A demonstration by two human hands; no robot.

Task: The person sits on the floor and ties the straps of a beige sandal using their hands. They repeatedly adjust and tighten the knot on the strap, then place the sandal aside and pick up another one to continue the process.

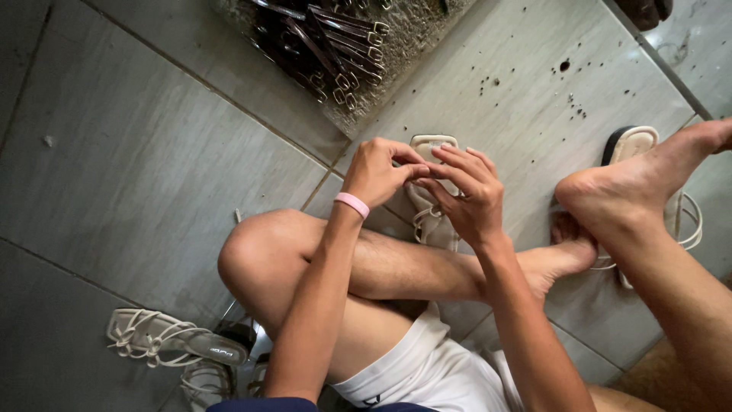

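Sandal (431,200) lies on the floor (152,168) under both hands, its long axis running away from the person, with the left hand (375,172) and right hand (469,194) equally near, fingertips pinched on a strap just above it.

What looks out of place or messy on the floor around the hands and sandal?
Dark specks lie scattered over the grey tile beyond the cream sandal that both hands touch. Finished strappy sandals lie loose by the knee. Nothing looks damaged.
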